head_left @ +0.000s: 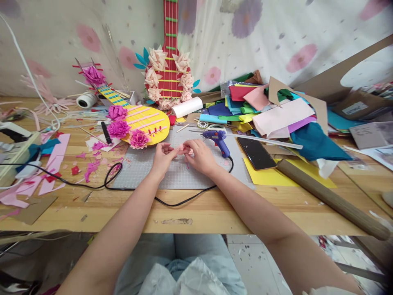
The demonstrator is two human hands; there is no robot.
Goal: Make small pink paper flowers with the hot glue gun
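Note:
Both my hands meet over the grey cutting mat [172, 174] at the table's middle. My left hand [163, 157] and my right hand [200, 156] pinch a small pale pink paper piece [185, 150] between their fingertips, fingers curled around it. A blue glue gun [218, 140] lies just right of my right hand, its black cord [110, 180] looping left across the mat. A yellow paper guitar [139, 123] with magenta and pink flowers lies behind my left hand.
A red paper guitar [168, 69] with cream flowers leans on the wall. A heap of coloured paper sheets [270, 112] fills the right. A black phone [256, 153] lies on yellow paper. A brown cardboard tube [331, 198] lies diagonally. Pink scraps [49, 164] lie left.

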